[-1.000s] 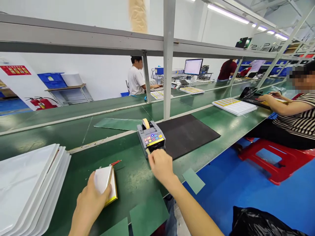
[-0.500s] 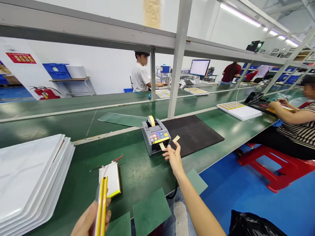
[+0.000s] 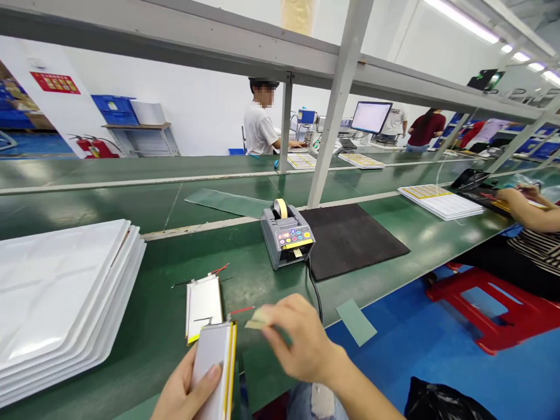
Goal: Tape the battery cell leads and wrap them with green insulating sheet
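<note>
My left hand (image 3: 192, 385) is closed around a silver pouch battery (image 3: 213, 356) with yellow edges; it looks like two cells face to face. A red wire sticks out from its upper end. My right hand (image 3: 301, 338), slightly blurred, pinches a short strip of pale yellow tape (image 3: 256, 322) just right of that end. On the bench behind lies another pouch battery (image 3: 205, 303), white-faced, with red and black wires. Farther back stands a grey tape dispenser (image 3: 287, 236) with a roll on top and a short tape end poking from its front slot.
Stacked white trays (image 3: 61, 291) fill the bench's left side. A black mat (image 3: 354, 239) lies right of the dispenser, whose black cable (image 3: 315, 289) runs to the front edge. A metal shelf post (image 3: 336, 111) rises behind. A co-worker (image 3: 534, 216) sits at the right.
My right hand has come back from the dispenser with tape, toward the battery in my left hand. My left hand has turned the battery so its flat face shows. The view has shifted slightly.
</note>
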Demonstrator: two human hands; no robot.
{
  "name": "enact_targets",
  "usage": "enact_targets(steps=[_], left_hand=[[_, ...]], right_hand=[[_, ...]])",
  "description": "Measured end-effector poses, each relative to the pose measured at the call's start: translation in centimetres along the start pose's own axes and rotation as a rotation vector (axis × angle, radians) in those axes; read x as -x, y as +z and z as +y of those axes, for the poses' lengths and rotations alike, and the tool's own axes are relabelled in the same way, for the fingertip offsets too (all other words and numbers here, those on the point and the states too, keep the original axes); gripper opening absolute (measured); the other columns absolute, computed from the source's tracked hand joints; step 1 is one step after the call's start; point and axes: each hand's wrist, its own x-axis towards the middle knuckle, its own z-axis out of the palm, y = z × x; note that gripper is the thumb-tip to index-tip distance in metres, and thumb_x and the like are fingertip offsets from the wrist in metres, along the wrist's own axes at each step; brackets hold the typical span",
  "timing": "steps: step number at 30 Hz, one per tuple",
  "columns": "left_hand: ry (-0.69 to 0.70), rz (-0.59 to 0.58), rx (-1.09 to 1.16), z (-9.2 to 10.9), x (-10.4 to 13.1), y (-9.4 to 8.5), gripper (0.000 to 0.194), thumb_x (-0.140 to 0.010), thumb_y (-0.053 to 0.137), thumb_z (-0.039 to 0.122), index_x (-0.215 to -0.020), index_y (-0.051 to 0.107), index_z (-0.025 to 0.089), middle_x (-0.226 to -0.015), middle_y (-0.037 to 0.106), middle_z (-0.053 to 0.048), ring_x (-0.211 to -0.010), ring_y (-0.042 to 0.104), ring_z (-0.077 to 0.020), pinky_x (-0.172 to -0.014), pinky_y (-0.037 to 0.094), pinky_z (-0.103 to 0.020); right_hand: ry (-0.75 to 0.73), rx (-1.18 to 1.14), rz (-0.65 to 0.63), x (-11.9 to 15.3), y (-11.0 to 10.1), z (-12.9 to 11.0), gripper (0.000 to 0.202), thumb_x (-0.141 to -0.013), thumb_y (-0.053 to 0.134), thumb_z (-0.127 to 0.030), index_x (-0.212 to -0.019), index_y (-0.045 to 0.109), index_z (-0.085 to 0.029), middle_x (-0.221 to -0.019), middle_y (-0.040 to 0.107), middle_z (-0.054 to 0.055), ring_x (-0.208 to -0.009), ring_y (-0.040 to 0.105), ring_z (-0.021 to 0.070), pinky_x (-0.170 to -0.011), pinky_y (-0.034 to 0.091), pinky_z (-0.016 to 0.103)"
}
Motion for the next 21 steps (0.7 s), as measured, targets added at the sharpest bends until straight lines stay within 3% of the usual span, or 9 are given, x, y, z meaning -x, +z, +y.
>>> enact_targets(steps=[3,6,9,11,15,21], left_hand=[[0.144,-0.075,-0.23,0.4,0.9,1.0,0.067,-0.062,0.07,0.059,-0.113,0.051,0.02,-0.103,0.069,-0.005,-0.091,0.064,-0.026,-0.073,0.052,-0.028],[0.215,-0.278,-0.36,0.7,1.8,2.0,0.055,-0.071,0.066,0.052,-0.114,0.051,0.021,-0.104,0.068,-0.004,-0.091,0.062,-0.0222,-0.079,0.049,-0.028],[0.207,-0.463,-0.387,1.1,2.8,2.8,0.05,-0.076,0.065,0.042,-0.119,0.048,0.023,-0.101,0.067,-0.001,-0.089,0.06,-0.0189,-0.077,0.047,-0.026],[0.2,-0.526,-0.426,1.5,3.4,3.2,0.049,-0.077,0.065,0.039,-0.12,0.049,0.023,-0.096,0.067,0.0,-0.087,0.059,-0.0187,-0.075,0.047,-0.026],[0.184,-0.559,-0.568,2.4,4.2,3.6,0.043,-0.075,0.065,0.034,-0.115,0.056,0.022,-0.088,0.068,0.0,-0.082,0.06,-0.0199,-0.073,0.046,-0.027],[0.177,-0.519,-0.679,2.2,4.3,3.6,0.046,-0.071,0.065,0.037,-0.115,0.058,0.026,-0.099,0.069,-0.001,-0.091,0.059,-0.0234,-0.075,0.045,-0.028]], right_hand=[[0.333,-0.387,0.053,0.6,-2.3,-0.4,0.056,-0.087,0.051,-0.016,-0.135,0.024,-0.027,-0.076,0.056,-0.002,-0.071,0.051,0.015,-0.07,0.042,0.03],[0.489,-0.684,-0.214,0.3,-3.9,0.1,0.056,-0.086,0.052,-0.018,-0.135,0.025,-0.026,-0.07,0.051,-0.005,-0.063,0.045,0.0118,-0.061,0.039,0.026],[0.495,-0.743,-0.469,-0.3,-4.5,0.3,0.06,-0.081,0.055,-0.016,-0.133,0.027,-0.026,-0.07,0.047,-0.006,-0.059,0.04,0.0096,-0.057,0.035,0.024],[0.477,-0.7,-0.549,-0.6,-4.4,0.3,0.063,-0.078,0.056,-0.014,-0.133,0.028,-0.026,-0.071,0.046,-0.006,-0.058,0.037,0.0091,-0.056,0.033,0.023],[0.46,-0.617,-0.638,-1.0,-4.2,0.0,0.065,-0.075,0.055,-0.012,-0.133,0.028,-0.027,-0.069,0.045,-0.007,-0.057,0.036,0.0089,-0.055,0.032,0.023],[0.417,-0.526,-0.717,-0.9,-4.0,0.0,0.069,-0.073,0.057,-0.01,-0.133,0.028,-0.027,-0.069,0.046,-0.008,-0.056,0.037,0.0087,-0.054,0.031,0.022]])
